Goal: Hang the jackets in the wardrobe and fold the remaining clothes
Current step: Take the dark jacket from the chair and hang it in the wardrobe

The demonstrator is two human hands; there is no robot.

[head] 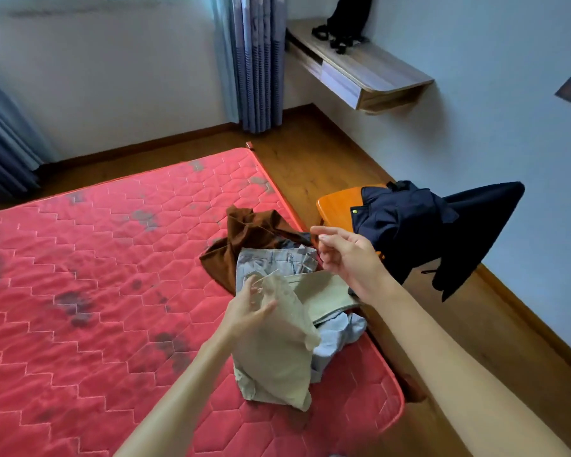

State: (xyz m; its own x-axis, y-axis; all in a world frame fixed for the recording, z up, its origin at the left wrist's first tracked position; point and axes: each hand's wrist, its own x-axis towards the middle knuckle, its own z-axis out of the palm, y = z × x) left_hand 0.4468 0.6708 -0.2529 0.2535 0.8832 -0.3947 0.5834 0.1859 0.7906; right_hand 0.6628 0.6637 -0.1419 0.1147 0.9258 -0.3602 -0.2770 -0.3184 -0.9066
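A heap of clothes lies at the right edge of the red mattress. My left hand grips a beige garment and lifts its top end off the heap. Under it lie light grey-blue trousers, another beige piece, a pale blue cloth and a brown garment farther back. My right hand hovers above the heap with loosely curled fingers, holding nothing that I can see. A dark navy jacket hangs over an orange wooden chair to the right of the bed.
A strip of wooden floor runs between bed and wall. A wall-mounted wooden shelf with a black bag is at the back right. Blue curtains hang at the far wall and at the left edge.
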